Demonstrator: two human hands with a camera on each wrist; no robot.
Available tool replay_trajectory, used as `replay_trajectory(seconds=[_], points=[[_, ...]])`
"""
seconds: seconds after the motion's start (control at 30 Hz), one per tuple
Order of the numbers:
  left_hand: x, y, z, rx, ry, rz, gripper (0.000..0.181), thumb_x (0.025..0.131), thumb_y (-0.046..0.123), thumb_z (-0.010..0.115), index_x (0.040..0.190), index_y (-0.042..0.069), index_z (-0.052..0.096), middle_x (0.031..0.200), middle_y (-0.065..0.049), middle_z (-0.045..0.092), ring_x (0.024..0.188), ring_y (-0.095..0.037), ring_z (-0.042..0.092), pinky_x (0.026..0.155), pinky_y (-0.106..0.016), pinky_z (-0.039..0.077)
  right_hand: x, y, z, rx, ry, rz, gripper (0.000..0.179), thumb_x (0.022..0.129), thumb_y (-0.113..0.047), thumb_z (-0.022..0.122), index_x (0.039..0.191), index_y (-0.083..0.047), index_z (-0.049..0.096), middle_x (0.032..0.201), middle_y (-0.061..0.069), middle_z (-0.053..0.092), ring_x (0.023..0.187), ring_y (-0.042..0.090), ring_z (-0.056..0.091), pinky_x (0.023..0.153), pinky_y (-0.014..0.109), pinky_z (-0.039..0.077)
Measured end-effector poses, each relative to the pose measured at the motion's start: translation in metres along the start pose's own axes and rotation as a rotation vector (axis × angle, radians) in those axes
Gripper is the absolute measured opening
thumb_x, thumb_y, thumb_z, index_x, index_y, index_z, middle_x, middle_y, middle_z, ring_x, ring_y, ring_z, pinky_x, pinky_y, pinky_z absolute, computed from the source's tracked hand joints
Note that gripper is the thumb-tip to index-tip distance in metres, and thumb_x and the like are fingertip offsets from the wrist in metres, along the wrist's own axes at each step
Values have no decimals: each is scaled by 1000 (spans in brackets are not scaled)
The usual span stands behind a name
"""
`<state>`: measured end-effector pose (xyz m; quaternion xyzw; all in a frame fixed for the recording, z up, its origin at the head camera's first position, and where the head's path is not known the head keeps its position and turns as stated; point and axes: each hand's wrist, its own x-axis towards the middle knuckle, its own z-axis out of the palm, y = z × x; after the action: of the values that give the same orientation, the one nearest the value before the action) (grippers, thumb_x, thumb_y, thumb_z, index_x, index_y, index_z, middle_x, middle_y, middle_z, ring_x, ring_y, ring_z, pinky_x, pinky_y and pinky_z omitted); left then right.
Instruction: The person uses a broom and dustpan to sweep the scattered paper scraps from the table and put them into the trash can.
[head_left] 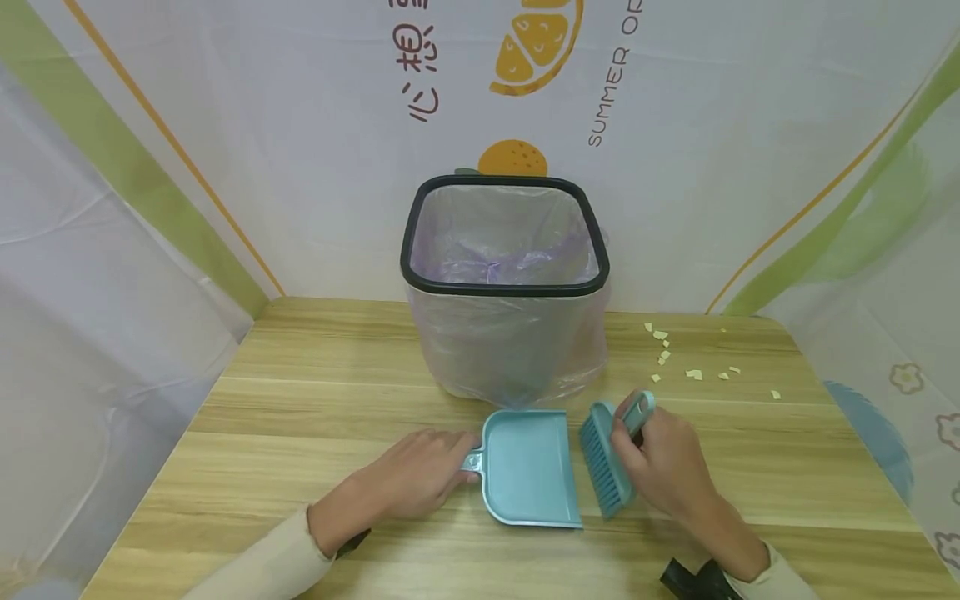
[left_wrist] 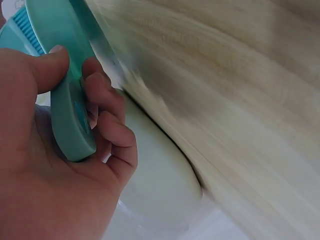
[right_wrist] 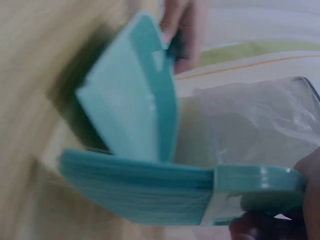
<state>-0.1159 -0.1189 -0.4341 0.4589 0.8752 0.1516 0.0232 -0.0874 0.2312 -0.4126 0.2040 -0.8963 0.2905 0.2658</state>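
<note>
My left hand grips the short handle of a light blue dustpan, its thumb and fingers curled round it in the left wrist view. The pan's flat lip faces right. My right hand holds a matching hand brush by its handle, bristles turned toward the dustpan with a narrow gap between them. Up close in the right wrist view, the brush crosses in front of the dustpan. Small pale yellow scraps lie scattered on the wooden table, beyond the brush to the right.
A bin with a black rim and a clear purplish liner stands at the table's back middle, just beyond the dustpan. A printed white curtain hangs behind the wooden table and along both sides.
</note>
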Motion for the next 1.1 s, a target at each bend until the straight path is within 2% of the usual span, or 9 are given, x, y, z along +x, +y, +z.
replay_trajectory(seconds=[0.17,0.3,0.5,0.63,0.7,0.77,0.93,1.0,1.1], points=[[3,0,1,-11,-18,-3,31,113,27,63,131,3,60,102,0,70,87,-16,68,79,-42,58,14,5,-15,-50,-10,12,7,96,-1,62,93,-7,65,71,-4,61,57,1,54,47,23,45],[4,-1,2,-31,-41,-14,30,113,28,63,130,3,59,99,3,66,85,-12,63,77,-40,57,26,16,-31,-113,-27,49,5,100,-3,63,98,-3,67,75,7,69,60,13,67,48,28,52],[6,-2,4,-37,-50,-10,27,113,27,64,127,4,60,93,6,60,80,-10,58,74,-38,55,45,47,-56,-189,-54,96,8,104,-4,66,108,3,69,82,20,73,63,31,72,48,41,54],[7,-2,4,-27,-51,-10,26,112,26,65,127,4,59,91,7,57,78,-10,56,73,-38,54,54,75,-68,-208,-41,142,11,106,-5,65,113,3,69,90,27,74,71,44,76,49,44,54],[8,-2,5,-27,-61,-20,27,112,25,65,127,4,59,91,6,57,78,-10,55,73,-38,54,58,90,-72,-225,-17,139,10,106,-4,66,112,3,69,90,27,74,72,45,75,50,39,50],[9,-2,4,-28,-72,-29,28,112,25,65,129,3,60,92,6,57,79,-10,55,73,-38,54,61,105,-76,-252,16,115,9,105,-3,68,111,2,71,87,25,74,65,39,71,48,34,43],[10,-2,3,-39,-91,-51,33,112,27,66,133,2,60,98,3,64,81,-10,59,73,-37,55,68,138,-79,-317,94,81,8,101,-3,75,108,0,75,79,21,72,50,17,43,45,33,28],[11,-2,2,-40,-89,-55,34,112,28,67,133,2,61,101,1,67,82,-10,62,73,-37,56,71,146,-77,-320,101,95,9,100,-4,77,108,0,76,83,23,74,50,18,43,46,36,30],[12,-2,2,-24,-77,-52,35,110,32,70,130,4,62,104,-1,71,83,-12,67,73,-38,58,75,155,-73,-320,82,126,9,101,-4,77,109,0,75,90,26,76,54,30,55,48,48,39]])
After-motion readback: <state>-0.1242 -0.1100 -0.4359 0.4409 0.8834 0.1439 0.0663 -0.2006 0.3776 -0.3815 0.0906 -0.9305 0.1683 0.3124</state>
